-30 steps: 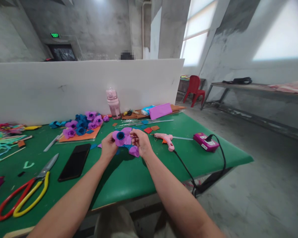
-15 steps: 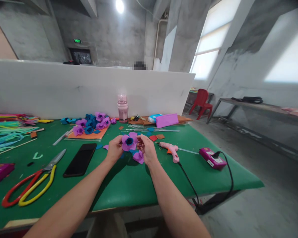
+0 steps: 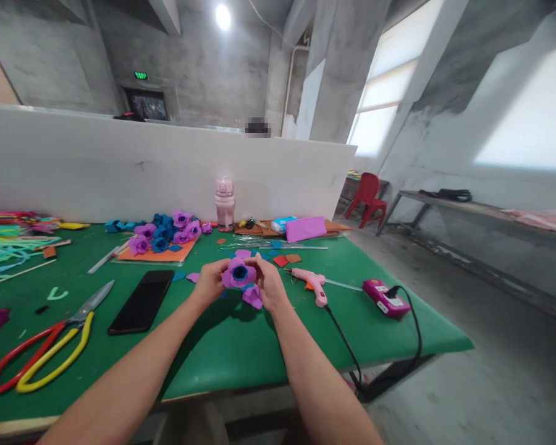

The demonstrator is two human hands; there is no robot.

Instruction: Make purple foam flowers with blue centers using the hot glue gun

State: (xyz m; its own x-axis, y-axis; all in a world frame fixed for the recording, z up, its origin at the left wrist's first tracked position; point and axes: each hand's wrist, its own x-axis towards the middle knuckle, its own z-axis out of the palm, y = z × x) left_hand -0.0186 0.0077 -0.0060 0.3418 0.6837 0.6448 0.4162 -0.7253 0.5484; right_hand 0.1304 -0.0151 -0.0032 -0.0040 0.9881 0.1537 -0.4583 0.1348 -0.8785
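Holding one purple flower, perhaps both hands

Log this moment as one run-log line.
left hand: holds purple flower | right hand: pinches flower's petals | loose petal: under right hand | glue gun: lying on green table

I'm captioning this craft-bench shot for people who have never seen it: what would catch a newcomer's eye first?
First, the purple flower with a blue centre, held up between the left hand and right hand over the green table. Next, the red and yellow scissors at the near left beside a black phone. A pile of finished flowers lies further back, and a pink glue gun to the right.
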